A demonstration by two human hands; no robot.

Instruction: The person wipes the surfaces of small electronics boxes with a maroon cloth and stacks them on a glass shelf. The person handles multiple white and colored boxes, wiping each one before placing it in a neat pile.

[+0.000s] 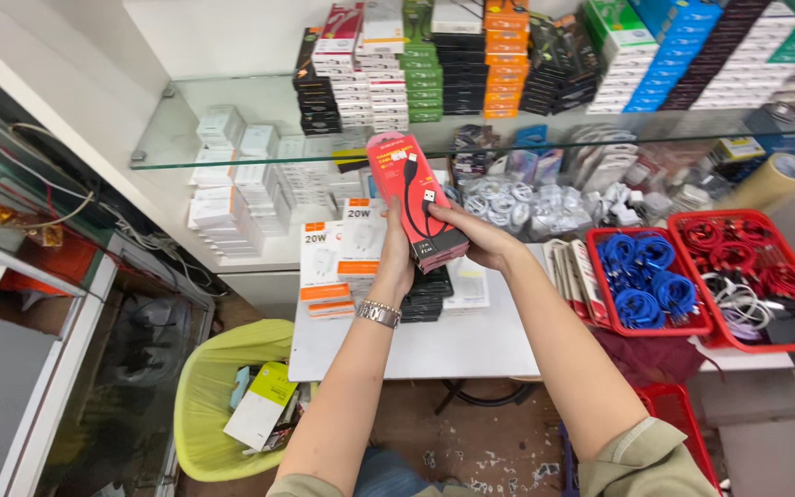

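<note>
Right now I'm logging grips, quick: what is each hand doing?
Left hand: closed on the stack of red cable boxes, gripping its left side.
Right hand: closed on the same stack, supporting its lower right end.

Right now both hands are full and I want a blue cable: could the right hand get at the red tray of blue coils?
Probably yes. The red tray lies open-topped just beside the right hand, nothing between them, but the hand must first let go of the red boxes.

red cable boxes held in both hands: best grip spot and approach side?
Probably the lower end of the red cable boxes, clamped across the long side edges. The left hand and right hand already grip there from opposite sides; the stack stands upright, tilted, with flat narrow sides.
</note>
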